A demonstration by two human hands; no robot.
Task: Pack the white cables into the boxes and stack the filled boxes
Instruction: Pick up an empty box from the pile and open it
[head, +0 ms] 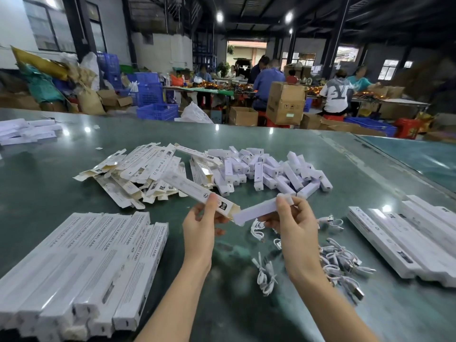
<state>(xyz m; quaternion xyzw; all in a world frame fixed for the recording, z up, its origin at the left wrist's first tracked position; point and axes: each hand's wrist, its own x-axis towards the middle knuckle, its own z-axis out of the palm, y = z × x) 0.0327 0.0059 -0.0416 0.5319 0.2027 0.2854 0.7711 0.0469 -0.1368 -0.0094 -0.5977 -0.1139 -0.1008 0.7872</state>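
My left hand (201, 224) grips a long white box (195, 191) near its open end, which points right. My right hand (292, 222) pinches a short white inner sleeve (259, 209) by its right end; the sleeve's left end sits at the mouth of the box. Both are held above the green table (61, 169). White cables (340, 262) lie loose on the table under and right of my right hand. More coiled cables (265, 275) lie between my forearms.
Closed boxes lie in a stack (81, 265) at the near left and in another stack (414, 240) at the right. Empty open boxes (138, 169) and short inner sleeves (266, 169) are heaped behind my hands. People work at tables far behind.
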